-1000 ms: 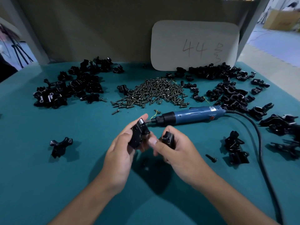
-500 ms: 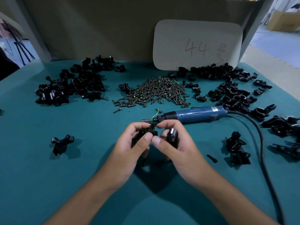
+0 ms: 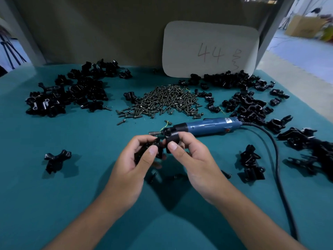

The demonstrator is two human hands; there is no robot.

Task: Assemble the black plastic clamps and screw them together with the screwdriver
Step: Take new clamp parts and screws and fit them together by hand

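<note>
**A:** Both hands up over the teal table [image 3: 54,204], just this side of the screwdriver. The left hand [image 3: 133,165] has its fingers curled round a black clamp piece [image 3: 144,150], thumb laid flat across the front of it.

**B:** And the right hand [image 3: 191,156] pinches a second clamp half [image 3: 171,137] between thumb and fingertips, with a round screw hole facing up. The two parts sit side by side, right up against each other, though I can't tell whether they're actually seated together.

**A:** The blue screwdriver [image 3: 207,125] lies flat on the table just behind those fingers, bit pointing left, nobody holding it. Its black cable [image 3: 275,159] loops off to the right and comes down toward the near edge.

**B:** Behind it, the screw pile [image 3: 165,101] is heaped mid-table. A few strays lie at its near edge, and one loose screw [image 3: 226,174] lies right of the right wrist.

**A:** Black clamp parts everywhere. A big left heap [image 3: 68,94] at the back, a right heap [image 3: 248,98] trailing down the right side.

**B:** One lone clamp [image 3: 55,159] sits by itself well left of the hands, and a small stack of clamps [image 3: 251,165] stands right of them, inside the cable's curve.

**A:** At the back, a white card [image 3: 210,49] marked "44" leans against the wall.
</note>
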